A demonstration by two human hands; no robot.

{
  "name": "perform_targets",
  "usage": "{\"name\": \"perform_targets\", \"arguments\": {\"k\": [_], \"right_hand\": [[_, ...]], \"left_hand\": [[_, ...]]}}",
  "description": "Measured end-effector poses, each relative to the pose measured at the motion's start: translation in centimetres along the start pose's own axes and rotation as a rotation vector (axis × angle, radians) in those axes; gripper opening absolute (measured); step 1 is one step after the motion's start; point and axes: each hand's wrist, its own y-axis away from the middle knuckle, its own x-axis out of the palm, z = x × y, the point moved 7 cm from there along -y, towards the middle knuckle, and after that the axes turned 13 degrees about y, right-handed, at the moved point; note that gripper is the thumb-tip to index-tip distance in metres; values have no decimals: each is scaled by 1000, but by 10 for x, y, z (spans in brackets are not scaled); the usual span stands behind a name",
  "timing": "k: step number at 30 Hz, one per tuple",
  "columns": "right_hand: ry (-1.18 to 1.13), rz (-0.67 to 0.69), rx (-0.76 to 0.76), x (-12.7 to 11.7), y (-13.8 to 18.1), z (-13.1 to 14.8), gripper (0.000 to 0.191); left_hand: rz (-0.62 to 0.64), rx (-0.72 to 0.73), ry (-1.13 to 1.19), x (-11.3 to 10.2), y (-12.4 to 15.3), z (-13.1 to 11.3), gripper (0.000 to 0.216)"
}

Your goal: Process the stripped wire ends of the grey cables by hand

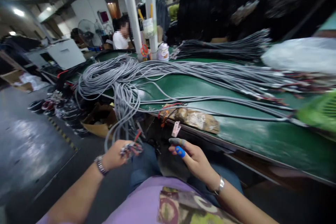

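My left hand [117, 155] is closed around a bundle of stripped cable ends [131, 149], whose thin coloured wires poke out past the fingers. Grey cables [126, 101] hang over the table edge just above that hand. To the right, my right hand [195, 161] has a grey cover on the index finger and a blue wrap on the thumb. Its thumb and fingers are drawn together; whatever may be between them is too small to make out. A pale pink clip [176, 129] stands at the table edge, just beyond the right fingertips.
Long grey cables [210, 71] lie across the green table [236, 136]. A taped brown block [196, 119] sits at its front edge. Black cables [223, 47], a plastic bag [301, 54] and a green basket [320, 112] lie beyond. A cardboard box [98, 120] stands below left; a person [120, 38] is behind.
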Motion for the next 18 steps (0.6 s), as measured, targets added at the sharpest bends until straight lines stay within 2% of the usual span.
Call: {"name": "perform_targets", "arguments": {"k": [2, 4, 7, 9, 12, 14, 18], "right_hand": [[46, -150, 69, -41, 5, -12, 29], [221, -347, 128, -94, 9, -24, 29], [658, -562, 236, -172, 14, -39, 29], [952, -506, 320, -207, 11, -54, 35], [1190, -246, 490, -236, 8, -90, 43], [1213, -122, 515, -243, 7, -108, 40], [1205, -43, 542, -242, 7, -117, 32]], "left_hand": [[-35, -136, -77, -25, 18, 7, 28], [-75, -254, -107, -39, 32, 21, 29], [-68, -382, -104, -28, 42, 45, 20], [-59, -417, -67, -9, 40, 55, 23], [-18, -324, 53, 27, 26, 55, 32], [-37, -313, 95, 44, 16, 55, 42], [-44, -255, 357, 64, 2, 53, 50]]}}
